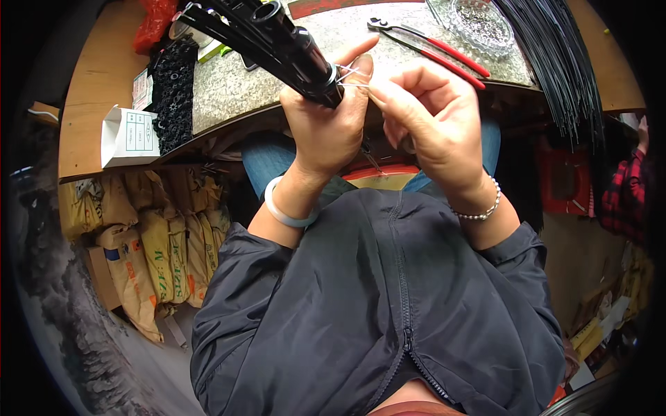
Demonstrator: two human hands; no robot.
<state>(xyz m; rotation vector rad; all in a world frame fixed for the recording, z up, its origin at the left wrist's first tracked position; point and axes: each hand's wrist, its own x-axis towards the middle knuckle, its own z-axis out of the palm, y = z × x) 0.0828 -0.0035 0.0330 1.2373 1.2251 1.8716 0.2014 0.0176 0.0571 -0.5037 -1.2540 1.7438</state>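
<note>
My left hand (326, 135) is wrapped round the lower end of a glossy black umbrella frame (298, 59), a bundle of black ribs and tubes that slants up to the left. Thin silvery wire (352, 84) sticks out from its collar toward the right. The fingers of my right hand (440, 121) pinch the ends of that wire, close beside my left thumb. Beyond the hands, cutting pliers (433, 54) with red handles lie on the speckled tabletop (236, 97).
At the back right stands a clear glass dish (479, 21) of small metal pieces, beside long black rods (558, 69) hanging over the edge. Small black parts (173, 97) and an open white box (132, 139) sit at left. Sacks (166, 249) stand below; another person's plaid sleeve (624, 187) shows far right.
</note>
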